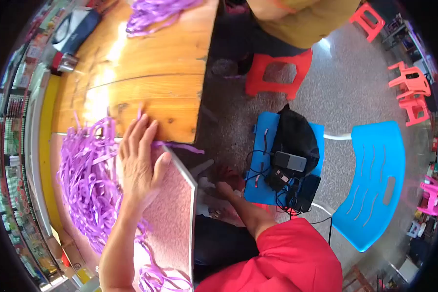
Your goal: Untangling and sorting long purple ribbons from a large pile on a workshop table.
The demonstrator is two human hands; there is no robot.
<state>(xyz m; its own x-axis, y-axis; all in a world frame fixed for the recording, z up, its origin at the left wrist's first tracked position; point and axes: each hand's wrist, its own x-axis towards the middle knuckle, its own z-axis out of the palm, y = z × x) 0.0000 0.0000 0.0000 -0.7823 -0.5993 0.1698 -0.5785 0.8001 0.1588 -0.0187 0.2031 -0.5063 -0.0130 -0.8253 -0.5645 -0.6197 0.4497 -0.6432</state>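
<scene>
Purple ribbon strips [85,180] lie in a loose heap just left of the left hand [140,158], spilling under the wrist and along the forearm. That hand rests flat and open, fingers spread, palm down on a pink speckled board [173,219] with a pale metal edge; it grips nothing, only presses. One strip [180,146] runs out from under the fingertips toward the right, across the corner of the wooden table [155,73].

The right hand [224,187] reaches down past the board's right edge toward the floor, near a foot in a red sandal; whether its fingers are closed on anything I cannot tell, since they are turned away and partly hidden.

A good way to carry this step, as I judge it: keep the flat palm steady so the board and the strip beneath it do not slide while the body leans right, and let the low hand feel for its target without dragging loose strips off the edge.

Right of that low hand, a blue chair [374,180] carries a black bag [297,134] and cabled devices.
</scene>
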